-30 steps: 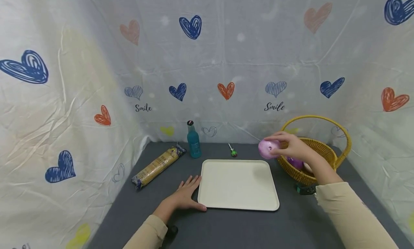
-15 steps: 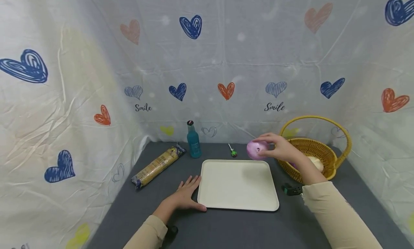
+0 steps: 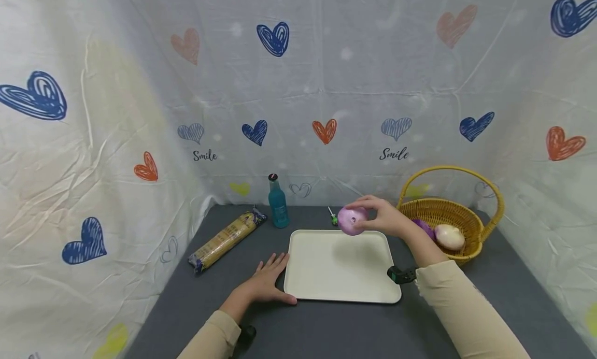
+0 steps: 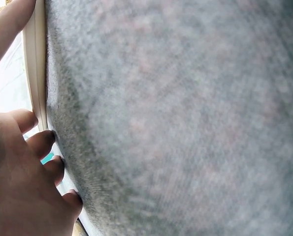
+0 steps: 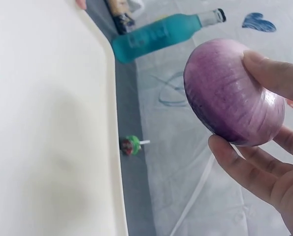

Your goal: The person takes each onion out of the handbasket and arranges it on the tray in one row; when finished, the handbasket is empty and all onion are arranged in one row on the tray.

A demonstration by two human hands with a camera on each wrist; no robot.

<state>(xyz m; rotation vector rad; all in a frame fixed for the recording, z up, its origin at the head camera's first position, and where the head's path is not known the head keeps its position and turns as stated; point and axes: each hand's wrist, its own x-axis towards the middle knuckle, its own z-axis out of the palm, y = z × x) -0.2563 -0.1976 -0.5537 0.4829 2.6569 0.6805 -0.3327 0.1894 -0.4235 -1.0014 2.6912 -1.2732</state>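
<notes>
My right hand (image 3: 384,218) pinches a purple onion (image 5: 230,93) between thumb and fingertips, holding it in the air over the back edge of a cream tray (image 3: 342,268). In the right wrist view the onion's glossy, streaked skin shows clearly, and the tray lies beside it. My left hand (image 3: 265,282) rests with spread, straight fingers at the tray's left edge, thumb near the front corner. In the left wrist view the fingertips (image 4: 47,142) touch the grey table by the tray's rim.
Behind the tray lies a green lollipop (image 3: 333,220), partly covered by the onion in the head view. A blue bottle (image 3: 279,206) stands back left, beside a packet of noodles (image 3: 227,239). At right, a wicker basket (image 3: 438,209) holds a white item (image 3: 449,237) and a purple one (image 3: 423,227).
My right hand has carried the onion leftward from beside the basket to above the tray's back edge. The basket's contents show more now. My left hand has stayed at the tray.
</notes>
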